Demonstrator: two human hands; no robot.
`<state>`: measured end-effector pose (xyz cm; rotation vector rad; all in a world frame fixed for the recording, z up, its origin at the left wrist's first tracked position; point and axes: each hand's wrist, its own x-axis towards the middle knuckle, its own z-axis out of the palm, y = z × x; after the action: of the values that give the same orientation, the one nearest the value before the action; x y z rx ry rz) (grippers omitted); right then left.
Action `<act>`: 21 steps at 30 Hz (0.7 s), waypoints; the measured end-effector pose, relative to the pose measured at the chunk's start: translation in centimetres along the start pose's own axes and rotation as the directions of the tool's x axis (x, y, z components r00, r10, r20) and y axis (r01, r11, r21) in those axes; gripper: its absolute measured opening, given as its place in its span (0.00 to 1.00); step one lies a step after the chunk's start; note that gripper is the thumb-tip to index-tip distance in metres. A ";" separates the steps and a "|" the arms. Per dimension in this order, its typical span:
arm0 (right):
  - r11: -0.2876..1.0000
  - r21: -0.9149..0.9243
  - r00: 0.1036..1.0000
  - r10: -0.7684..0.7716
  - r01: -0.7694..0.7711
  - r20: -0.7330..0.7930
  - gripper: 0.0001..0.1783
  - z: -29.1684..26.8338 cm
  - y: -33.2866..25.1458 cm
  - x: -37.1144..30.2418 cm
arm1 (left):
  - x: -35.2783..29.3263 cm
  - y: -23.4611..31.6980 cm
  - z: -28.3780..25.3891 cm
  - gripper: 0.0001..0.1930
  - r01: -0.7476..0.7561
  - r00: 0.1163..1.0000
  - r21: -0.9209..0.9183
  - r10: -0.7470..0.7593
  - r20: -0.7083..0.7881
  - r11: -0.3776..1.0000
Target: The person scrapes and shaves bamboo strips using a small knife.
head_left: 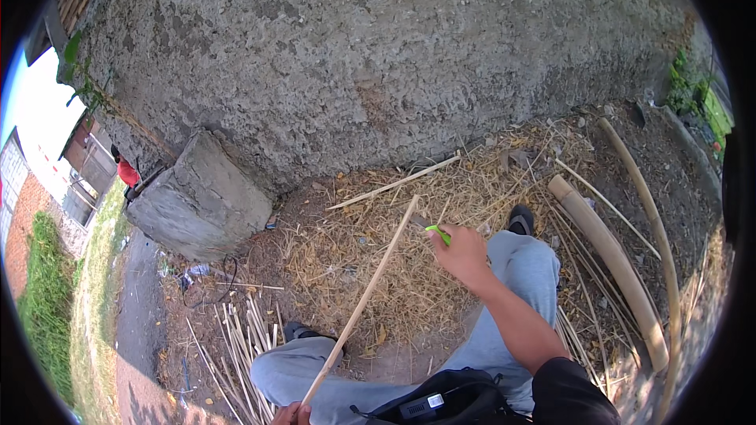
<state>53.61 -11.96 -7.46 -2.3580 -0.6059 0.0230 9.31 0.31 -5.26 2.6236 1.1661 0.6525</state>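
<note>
A long pale bamboo strip [360, 301] slants up and away from my left hand [292, 415], which is closed on its near end at the lower edge. Only part of that hand shows. My right hand [463, 255] grips a knife [439, 234] by its bright green handle. Its short blade points left, close to the strip's far end; whether it touches the strip, I cannot tell. Below both hands, the ground is strewn with bamboo shavings [394, 283] between my legs.
A rough grey wall [378, 63] rises in front, with a concrete block [209, 197] at its left. Cut bamboo strips [236, 338] lie in a bundle at lower left. A thick bamboo pole [606, 256] and a thinner curved pole [650, 212] lie at right. Another strip [394, 185] rests near the wall.
</note>
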 end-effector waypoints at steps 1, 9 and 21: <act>0.995 0.095 0.998 0.026 -0.020 -0.057 0.21 -0.3 0.3 0.3 | 0.2 0.4 -0.1 0.10 0.072 0.997 -0.065 -0.071 0.018 0.995; 0.250 0.894 0.920 0.226 -0.373 0.320 0.22 -1.2 1.2 1.7 | 5.1 5.3 -0.5 0.08 0.038 0.992 -0.255 -0.067 -0.108 0.966; 0.318 0.945 0.947 0.320 -0.072 -0.035 0.17 -0.6 1.6 4.0 | 23.3 7.6 5.3 0.08 -0.457 0.885 -0.235 0.466 -0.021 0.858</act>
<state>57.97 -11.71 -7.44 -1.1979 -0.0735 0.1791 30.55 12.46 0.01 2.6993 0.4010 0.7632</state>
